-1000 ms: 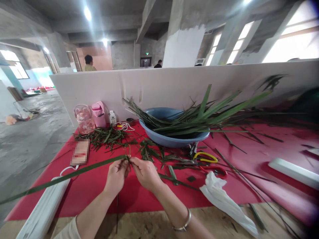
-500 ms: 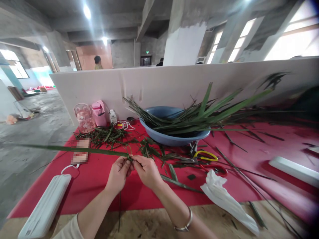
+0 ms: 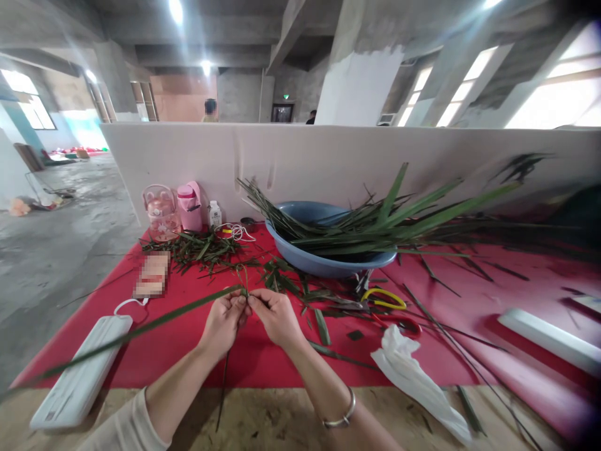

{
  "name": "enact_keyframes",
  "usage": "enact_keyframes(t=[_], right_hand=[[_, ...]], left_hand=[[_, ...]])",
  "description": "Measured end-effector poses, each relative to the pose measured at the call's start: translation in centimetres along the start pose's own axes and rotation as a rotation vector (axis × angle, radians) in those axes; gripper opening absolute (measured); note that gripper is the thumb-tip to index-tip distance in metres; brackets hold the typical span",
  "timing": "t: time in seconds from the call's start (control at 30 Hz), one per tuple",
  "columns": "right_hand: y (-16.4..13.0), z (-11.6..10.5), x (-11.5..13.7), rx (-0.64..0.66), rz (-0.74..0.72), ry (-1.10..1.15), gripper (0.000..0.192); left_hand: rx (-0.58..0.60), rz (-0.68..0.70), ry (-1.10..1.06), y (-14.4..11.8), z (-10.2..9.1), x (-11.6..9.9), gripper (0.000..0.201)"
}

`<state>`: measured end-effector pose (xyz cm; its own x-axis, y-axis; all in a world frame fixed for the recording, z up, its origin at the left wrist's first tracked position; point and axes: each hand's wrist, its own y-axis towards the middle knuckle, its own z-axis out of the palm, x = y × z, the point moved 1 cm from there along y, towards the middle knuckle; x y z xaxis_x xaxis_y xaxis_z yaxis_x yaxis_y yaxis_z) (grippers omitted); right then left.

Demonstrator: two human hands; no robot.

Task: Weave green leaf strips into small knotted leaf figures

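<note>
Near the middle of the view, my left hand and my right hand meet, thumbs and fingertips pinched close together. Between them is a small knotted part of a long green leaf strip. From the left hand the strip runs out to the lower left, over a white power strip. A thin loop stands up above the fingertips, and a thin dark stem hangs below. The fingers hide most of the knotted part. A silver bangle circles the right wrist.
Behind the hands stands a blue basin full of long green leaves. Yellow-handled scissors, red-handled scissors and white crumpled tissue lie right. Leaf scraps, pink bottles and a white power strip are left.
The leaf strip's free end has swung down, from nearly level to slanting toward the lower left. Both hands stay pinched together at the knotted part. The camera view has shifted slightly.
</note>
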<state>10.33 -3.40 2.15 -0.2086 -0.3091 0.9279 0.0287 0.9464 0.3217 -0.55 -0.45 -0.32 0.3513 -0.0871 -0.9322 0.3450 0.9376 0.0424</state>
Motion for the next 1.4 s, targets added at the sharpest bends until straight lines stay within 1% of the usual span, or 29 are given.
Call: enact_keyframes(t=[0.13,0.2,0.27,0.37,0.4,0.5,0.57,0.67,0.73,0.83,0.9,0.97,1.1,1.27,1.4], right_hand=[[0.2,-0.1,-0.5,0.027,0.041,0.017,0.023],[0.3,-0.2,-0.9,0.011,0.038,-0.052,0.021],[0.4,-0.3,-1.1,-0.011,0.009,-0.166,0.02],[0.2,-0.2,-1.0,-0.006,-0.035,-0.275,0.02],[0.0,-0.1,-0.9,0.007,-0.042,-0.262,0.021],[-0.2,0.1,-0.7,0.033,-0.033,-0.131,0.02],[-0.2,0.1,-0.7,0.018,-0.012,-0.083,0.019],[0.1,0.1,-0.7,-0.031,0.019,-0.084,0.017],[0.2,0.1,-0.6,-0.028,0.032,-0.048,0.018],[0.3,0.2,-0.6,-0.016,0.047,0.007,0.021],[0.2,0.4,-0.7,-0.037,0.057,-0.001,0.024],[0.3,0.5,-0.9,-0.064,0.056,-0.02,0.023],[0.6,0.7,-1.2,-0.054,0.06,0.009,0.02],[0.7,0.4,-1.1,-0.053,0.11,0.051,0.02],[0.7,0.6,-1.2,-0.042,0.133,0.161,0.018]], left_hand=[[0.001,-0.015,-0.079,0.1,0.0,0.3,0.032],[0.007,-0.034,-0.133,0.2,-0.1,0.5,0.032],[-0.002,-0.054,-0.167,0.4,-0.1,0.6,0.033],[0.003,-0.064,-0.158,0.4,-0.1,0.5,0.033],[0.008,-0.058,-0.16,0.4,0.0,0.4,0.034],[0.025,-0.046,-0.188,0.4,0.1,0.3,0.034],[0.047,-0.057,-0.194,0.3,0.1,0.3,0.034],[0.08,-0.061,-0.176,0.3,-0.1,0.4,0.031],[0.089,-0.052,-0.15,0.3,-0.3,0.5,0.029],[0.092,-0.035,-0.087,0.4,-0.4,0.6,0.03],[0.084,-0.031,-0.068,0.4,-0.4,0.7,0.031],[0.054,-0.036,-0.092,0.5,-0.3,0.7,0.032],[-0.011,-0.055,-0.178,0.7,-0.2,0.9,0.032],[0.041,-0.037,-0.122,0.6,-0.3,0.9,0.033],[0.045,-0.042,-0.132,0.4,-0.2,0.6,0.034]])
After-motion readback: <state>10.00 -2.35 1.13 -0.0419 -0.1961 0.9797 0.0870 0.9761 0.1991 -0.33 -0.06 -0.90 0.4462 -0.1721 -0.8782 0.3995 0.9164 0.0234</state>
